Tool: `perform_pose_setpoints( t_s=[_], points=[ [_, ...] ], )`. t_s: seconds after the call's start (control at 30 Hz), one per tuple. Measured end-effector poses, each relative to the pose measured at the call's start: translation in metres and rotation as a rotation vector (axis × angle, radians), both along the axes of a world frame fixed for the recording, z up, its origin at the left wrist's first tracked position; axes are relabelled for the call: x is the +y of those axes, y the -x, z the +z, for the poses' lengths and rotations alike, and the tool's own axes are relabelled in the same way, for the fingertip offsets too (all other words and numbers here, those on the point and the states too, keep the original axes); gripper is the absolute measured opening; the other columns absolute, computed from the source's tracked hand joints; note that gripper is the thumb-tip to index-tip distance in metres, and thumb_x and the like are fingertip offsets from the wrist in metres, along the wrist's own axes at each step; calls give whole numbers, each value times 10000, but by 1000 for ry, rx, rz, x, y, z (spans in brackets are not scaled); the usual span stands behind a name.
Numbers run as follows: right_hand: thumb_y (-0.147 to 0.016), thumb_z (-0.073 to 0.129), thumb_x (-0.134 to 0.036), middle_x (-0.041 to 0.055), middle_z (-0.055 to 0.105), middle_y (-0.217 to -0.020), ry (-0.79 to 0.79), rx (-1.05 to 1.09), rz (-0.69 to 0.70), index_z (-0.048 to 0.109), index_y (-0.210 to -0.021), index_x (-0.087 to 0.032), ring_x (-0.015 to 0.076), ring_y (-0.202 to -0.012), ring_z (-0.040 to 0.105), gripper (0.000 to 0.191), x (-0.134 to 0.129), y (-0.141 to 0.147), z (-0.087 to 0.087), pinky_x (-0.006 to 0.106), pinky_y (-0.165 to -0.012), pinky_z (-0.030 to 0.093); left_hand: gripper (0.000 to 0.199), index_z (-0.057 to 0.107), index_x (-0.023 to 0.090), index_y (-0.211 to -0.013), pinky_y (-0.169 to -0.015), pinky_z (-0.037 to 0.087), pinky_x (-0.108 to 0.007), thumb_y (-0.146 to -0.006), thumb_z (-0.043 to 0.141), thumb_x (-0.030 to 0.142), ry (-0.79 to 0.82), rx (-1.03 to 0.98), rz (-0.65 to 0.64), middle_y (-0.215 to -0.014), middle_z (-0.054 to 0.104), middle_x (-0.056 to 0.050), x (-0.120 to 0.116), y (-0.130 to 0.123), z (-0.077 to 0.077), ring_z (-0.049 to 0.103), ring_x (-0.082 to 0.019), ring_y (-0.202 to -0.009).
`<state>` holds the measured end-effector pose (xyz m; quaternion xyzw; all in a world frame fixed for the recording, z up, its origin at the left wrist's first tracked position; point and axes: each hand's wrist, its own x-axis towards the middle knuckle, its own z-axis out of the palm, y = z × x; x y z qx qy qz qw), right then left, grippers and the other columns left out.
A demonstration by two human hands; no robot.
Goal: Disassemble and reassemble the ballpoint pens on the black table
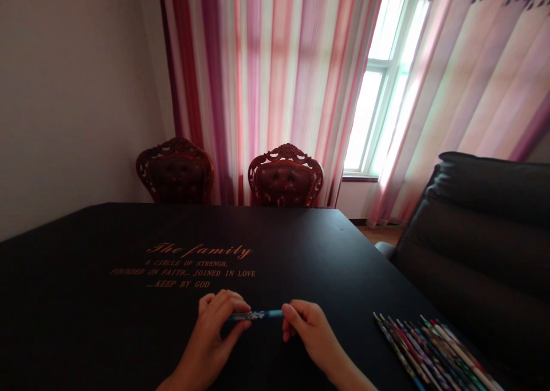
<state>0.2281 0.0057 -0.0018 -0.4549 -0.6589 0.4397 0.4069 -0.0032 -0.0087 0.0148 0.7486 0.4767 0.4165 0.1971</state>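
A slim blue pen (262, 315) with a patterned middle lies level between my two hands, over the near part of the black table. Around its left part the fingers and thumb of my left hand (219, 328) are closed. My right hand (307, 328) pinches the light-blue right end between thumb and curled fingers. The tips of the pen are hidden inside the hands. Off to the right, several patterned pens (429, 351) lie side by side in a loose row on the table.
The black table (301, 253) bears orange lettering (200, 250). Two carved wooden chairs (286, 179) stand at its far edge, before striped curtains (275, 81) and a window (378, 93). A dark leather armchair (481, 225) stands on the right, near the table's edge.
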Motion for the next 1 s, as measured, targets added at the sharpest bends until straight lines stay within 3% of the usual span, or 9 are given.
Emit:
perform_pose_setpoints(
  t_s=[0.1,0.23,0.37,0.57,0.73,1.0],
  points=[
    [-905,515,-486,25,672,-657,-61,26,-32,653,-705,-164,137,-610,566,404,1,-3,6,230,-600,414,416,637,273,-1130,-862,367,-385,-784,672,502,154,-322,89,-906,687,-42,6,0,-3,586,-267,-892],
    [-895,547,-448,27,685,-701,-78,20,-79,671,-740,-165,147,-641,566,345,2,-6,9,239,-615,414,595,725,147,-1011,-715,422,-328,-842,470,658,550,-821,-74,-699,664,-48,14,-3,-8,562,-203,-679],
    [-885,569,-424,13,671,-688,-104,-12,-113,685,-743,-173,146,-634,544,311,2,-7,8,240,-609,395,530,759,101,-921,-656,425,-271,-757,664,596,749,-1125,-189,-674,647,-37,14,-10,-12,528,-140,-620],
    [-874,594,-388,-4,662,-672,-135,-71,-148,699,-716,-179,141,-637,533,283,-3,-6,15,237,-613,374,433,767,99,-869,-637,428,-237,-702,777,498,758,-1230,-166,-656,649,-28,12,-12,-19,534,-120,-618],
    [-863,613,-365,-7,647,-662,-192,-139,-142,705,-697,-176,143,-654,550,267,-8,-2,22,238,-630,379,452,761,104,-861,-630,431,-247,-739,725,538,775,-1244,-173,-641,635,-21,14,-9,-20,537,-118,-604],
    [-865,628,-358,16,653,-743,-286,-206,-81,738,-763,-198,161,-727,586,219,-7,-4,21,263,-687,422,491,760,108,-822,-656,438,-276,-754,676,587,691,-1107,-85,-656,647,-34,13,-6,-12,550,-146,-635]
  ],
)
